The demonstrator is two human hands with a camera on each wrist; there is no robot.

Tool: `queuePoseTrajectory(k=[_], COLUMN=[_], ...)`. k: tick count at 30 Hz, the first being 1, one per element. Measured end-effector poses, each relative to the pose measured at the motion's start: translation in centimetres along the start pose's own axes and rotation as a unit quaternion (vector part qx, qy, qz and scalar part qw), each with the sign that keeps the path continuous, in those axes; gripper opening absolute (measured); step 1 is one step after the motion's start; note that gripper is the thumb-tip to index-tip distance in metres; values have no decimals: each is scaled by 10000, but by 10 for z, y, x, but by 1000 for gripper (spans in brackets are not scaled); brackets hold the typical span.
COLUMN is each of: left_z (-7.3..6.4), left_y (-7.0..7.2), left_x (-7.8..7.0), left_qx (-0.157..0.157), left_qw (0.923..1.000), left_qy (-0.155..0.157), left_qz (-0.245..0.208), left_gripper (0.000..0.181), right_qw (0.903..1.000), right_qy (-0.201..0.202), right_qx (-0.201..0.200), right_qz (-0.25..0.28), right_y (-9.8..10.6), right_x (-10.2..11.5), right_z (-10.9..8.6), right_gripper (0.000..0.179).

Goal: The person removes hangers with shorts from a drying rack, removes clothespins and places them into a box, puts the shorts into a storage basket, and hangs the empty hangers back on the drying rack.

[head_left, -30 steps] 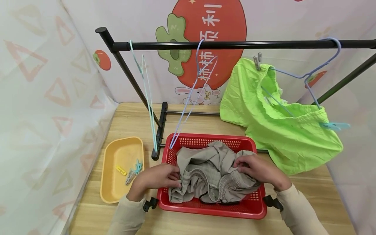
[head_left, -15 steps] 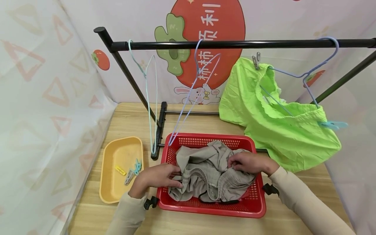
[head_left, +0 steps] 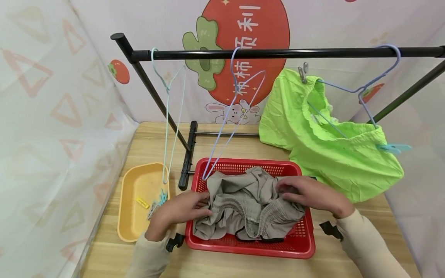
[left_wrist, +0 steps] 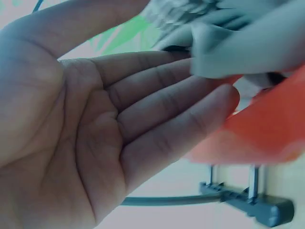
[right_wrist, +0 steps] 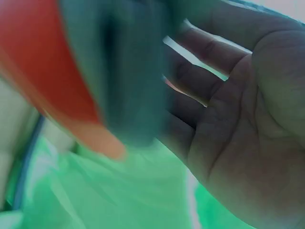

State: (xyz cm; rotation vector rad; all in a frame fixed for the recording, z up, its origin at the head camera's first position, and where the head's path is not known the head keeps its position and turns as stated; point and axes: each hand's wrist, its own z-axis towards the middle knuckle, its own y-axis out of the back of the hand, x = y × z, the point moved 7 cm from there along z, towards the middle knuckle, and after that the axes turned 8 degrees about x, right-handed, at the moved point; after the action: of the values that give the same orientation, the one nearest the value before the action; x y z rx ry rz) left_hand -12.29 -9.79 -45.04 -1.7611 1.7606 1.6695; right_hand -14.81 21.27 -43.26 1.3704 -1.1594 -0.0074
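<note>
Grey garment (head_left: 248,193), ribbed waistband (head_left: 267,217) uppermost, rumpled inside red basket (head_left: 250,251).

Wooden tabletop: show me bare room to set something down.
The wooden tabletop is bare beyond the yellow plastic tray, left of the black metal rack foot, and in front of the red plastic basket, between the beige sleeves. Crowded: that basket, with crumpled grey cloth, left hand and right hand.

The head camera looks forward and down from above and behind the left hand (head_left: 182,208) and right hand (head_left: 313,193), far enough back to include the black clothes rack (head_left: 264,53) beyond them. Each wrist camera sits close to its hand, facing outward across it. All three views share the red basket (head_left: 250,251) between the hands; head and right wrist share the lime-green shorts (head_left: 306,146).
</note>
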Motion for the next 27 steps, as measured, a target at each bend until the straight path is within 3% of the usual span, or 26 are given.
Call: queuePoseTrajectory(k=[4,9,14,18,23,27], left_z=[-13,-18,-9,0,7,12], left_y=[8,9,3,0,-6,-9], left_x=[-5,-10,-10,-8,-3,1], left_qx=[-235,-250,-27,68,189,269], left_qw=[9995,9995,10000,9994,9993,9991], left_qy=[130,43,-1,81,70,-38], left_qz=[-143,-166,59,319,326,332], left_gripper=[42,46,48,53,58,52], right_qw=[9984,9969,9968,9950,9907,9920], right_qy=[-466,-773,-585,-699,-866,-717], right_qx=[-314,-101,175,448,733,833], right_qz=[-115,104,509,550,751,622], right_y=[16,12,-3,-11,-19,-21], right_x=[6,3,1,-2,-6,-6], right_z=[-24,-37,-31,-23,-16,-9], right_gripper=[26,33,32,34,38,41])
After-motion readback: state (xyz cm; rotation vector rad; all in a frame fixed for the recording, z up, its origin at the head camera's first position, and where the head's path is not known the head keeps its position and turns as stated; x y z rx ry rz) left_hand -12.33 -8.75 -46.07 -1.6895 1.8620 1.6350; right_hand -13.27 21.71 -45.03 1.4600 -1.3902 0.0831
